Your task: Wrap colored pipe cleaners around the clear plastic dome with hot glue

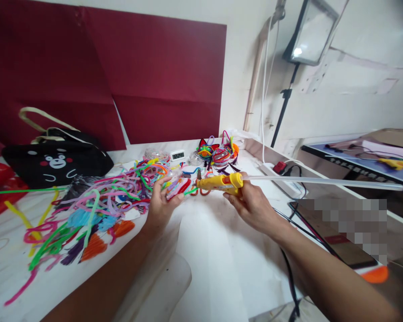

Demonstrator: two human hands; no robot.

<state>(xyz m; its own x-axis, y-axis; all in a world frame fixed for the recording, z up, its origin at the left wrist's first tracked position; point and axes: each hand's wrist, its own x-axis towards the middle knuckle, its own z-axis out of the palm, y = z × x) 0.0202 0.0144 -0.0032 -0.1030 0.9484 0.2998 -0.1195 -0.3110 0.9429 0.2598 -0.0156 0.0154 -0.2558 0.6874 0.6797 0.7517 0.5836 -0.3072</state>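
Note:
My right hand grips a yellow glue gun with a long clear glue stick sticking out behind it to the right. The gun's nozzle points left at a small red and multicoloured pipe-cleaner piece that my left hand holds above the white table. The nozzle tip is right beside the piece; contact is unclear. A tangled heap of coloured pipe cleaners lies just left of my left hand.
A black bear-face bag sits at the back left near a red bag. Finished colourful pipe-cleaner shapes and a small digital clock stand at the back. A power strip, cables and a lamp stand are on the right.

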